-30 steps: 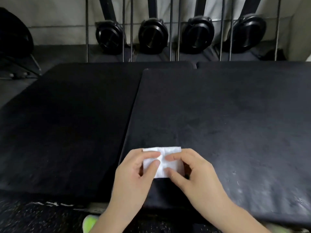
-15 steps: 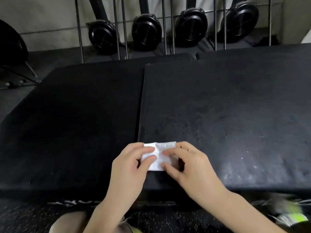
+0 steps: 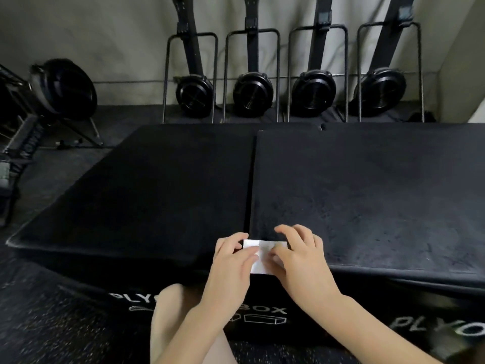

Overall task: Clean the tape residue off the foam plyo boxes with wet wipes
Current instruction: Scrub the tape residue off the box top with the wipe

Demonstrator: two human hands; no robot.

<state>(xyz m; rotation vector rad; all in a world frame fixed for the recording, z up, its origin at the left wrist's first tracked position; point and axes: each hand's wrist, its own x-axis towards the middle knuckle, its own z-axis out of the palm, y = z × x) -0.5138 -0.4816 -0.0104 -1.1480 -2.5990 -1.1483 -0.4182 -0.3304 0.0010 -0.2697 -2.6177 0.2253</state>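
Two black foam plyo boxes stand side by side, the left box (image 3: 147, 195) and the right box (image 3: 372, 195), with a narrow seam between them. A small folded white wet wipe (image 3: 262, 254) sits over the near edge at that seam. My left hand (image 3: 232, 261) pinches the wipe's left side with curled fingers. My right hand (image 3: 299, 256) holds its right side, fingers bent over it. The right box's top looks scuffed with faint grey marks. White "PLYO BOX" lettering shows on the front faces.
Several upright rowing machines (image 3: 250, 94) stand in a row against the back wall behind the boxes. Another rower (image 3: 52, 101) lies at the far left on the dark rubber floor. My bare knee (image 3: 168, 319) is below the hands.
The view has pulled back and tilted down, showing the boxes' front faces and my knee. Both hands keep hold of the wipe, now at the boxes' near edge.
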